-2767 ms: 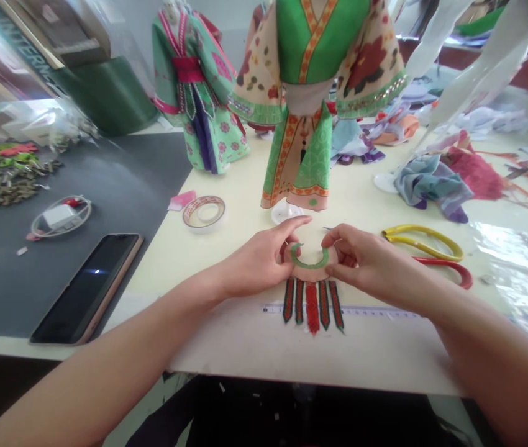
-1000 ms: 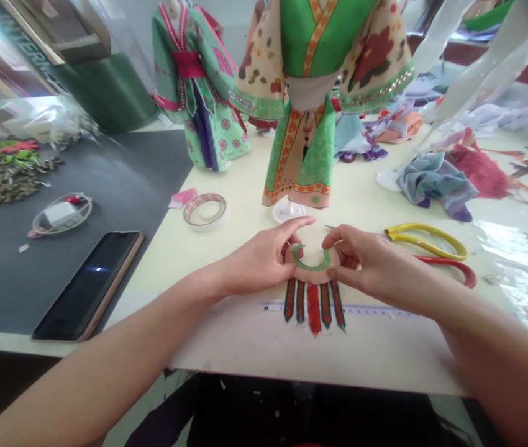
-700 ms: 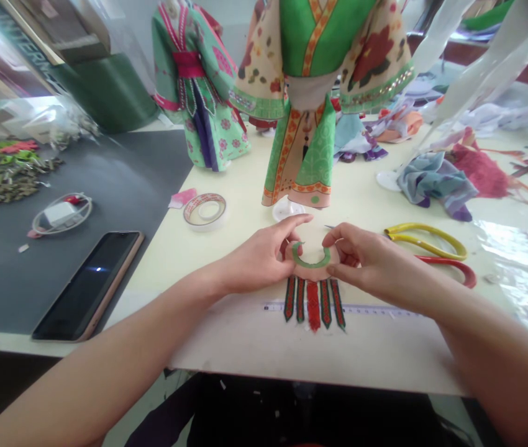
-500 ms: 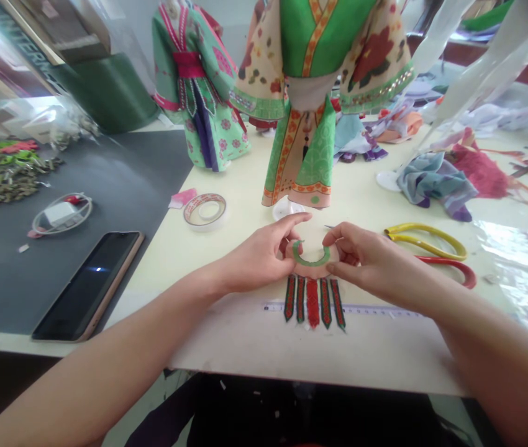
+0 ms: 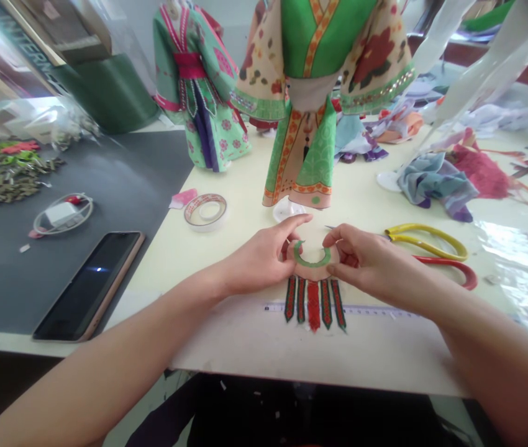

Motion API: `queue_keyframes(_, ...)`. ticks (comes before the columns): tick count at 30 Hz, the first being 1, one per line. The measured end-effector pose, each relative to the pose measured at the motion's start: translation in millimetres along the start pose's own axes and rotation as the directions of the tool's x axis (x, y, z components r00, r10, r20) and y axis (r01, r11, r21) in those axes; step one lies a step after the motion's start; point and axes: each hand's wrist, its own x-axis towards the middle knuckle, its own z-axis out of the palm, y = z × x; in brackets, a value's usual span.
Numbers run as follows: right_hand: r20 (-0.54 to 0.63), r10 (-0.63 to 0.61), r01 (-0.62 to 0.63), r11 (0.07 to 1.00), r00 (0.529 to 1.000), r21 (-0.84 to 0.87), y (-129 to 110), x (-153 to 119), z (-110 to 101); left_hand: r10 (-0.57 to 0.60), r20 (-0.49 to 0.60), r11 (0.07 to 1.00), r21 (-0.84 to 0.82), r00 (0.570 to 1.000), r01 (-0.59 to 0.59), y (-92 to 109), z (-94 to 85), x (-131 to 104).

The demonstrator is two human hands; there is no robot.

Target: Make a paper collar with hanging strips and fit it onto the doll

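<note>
A small C-shaped fabric collar [image 5: 311, 272], pale pink with a green band along its inner curve, is held at both sides with its gap facing away from me. My left hand [image 5: 264, 257] pinches the left side, index finger stretched out above it. At the right side, my right hand [image 5: 361, 261] grips the edge between thumb and fingers. Just below the collar, several pointed patterned strips [image 5: 313, 305], the middle one red and the others dark green with red, fan toward me. They lie over a clear ruler [image 5: 371, 310]; whether they are joined to the collar I cannot tell.
Scissors with one yellow and one red handle [image 5: 462, 273] lie right of my right hand. A dressed doll figure [image 5: 301, 161] stands ahead, another [image 5: 203, 93] behind left. A tape roll [image 5: 220, 217], phone [image 5: 87, 285], cable [image 5: 87, 217] and crumpled cloth [image 5: 438, 180] lie around.
</note>
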Motion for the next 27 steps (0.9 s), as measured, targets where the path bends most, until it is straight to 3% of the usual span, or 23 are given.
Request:
queue_keyframes(15,-0.024,-0.068,0.069,0.997,0.997,0.018,3.3,0.0,1.2,0.008,-0.009,1.0,-0.022,1.0,-0.008,-3.2,0.2,1.2)
queue_keyframes(27,-0.211,-0.19,0.22,0.967,0.959,0.129,3.9,1.3,-0.7,-0.001,-0.093,0.999,-0.04,0.996,-0.003,3.3,-6.1,1.9)
